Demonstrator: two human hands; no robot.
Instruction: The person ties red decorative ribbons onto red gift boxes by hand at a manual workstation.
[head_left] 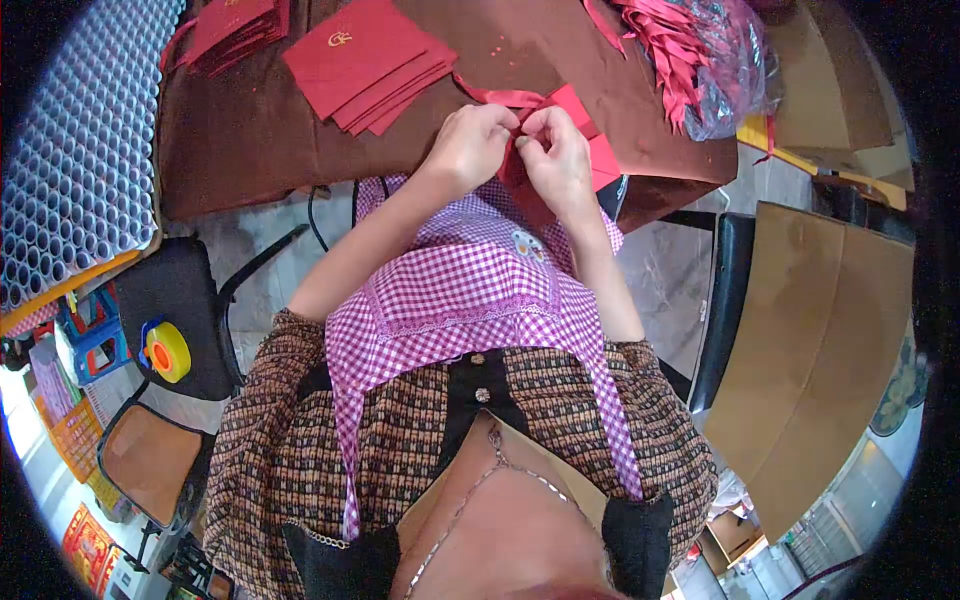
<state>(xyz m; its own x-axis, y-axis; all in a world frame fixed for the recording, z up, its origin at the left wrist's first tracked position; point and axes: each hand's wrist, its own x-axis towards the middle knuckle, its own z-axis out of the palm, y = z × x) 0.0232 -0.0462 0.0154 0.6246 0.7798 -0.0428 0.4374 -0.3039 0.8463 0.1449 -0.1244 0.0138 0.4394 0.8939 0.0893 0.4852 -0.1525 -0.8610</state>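
Observation:
At the table's near edge, my left hand and my right hand are close together, both with fingers pinched. A red ribbon runs to the fingers and seems to be between them, though the fingertips hide the exact hold. Red card pieces lie under and beside my right hand. To the left of my hands is a fanned stack of red cards with a gold mark on the top one.
Another stack of red cards lies at the far left of the brown tablecloth. A bundle of red ribbons in clear plastic lies far right. Cardboard stands at right. A yellow tape roll rests on a black chair.

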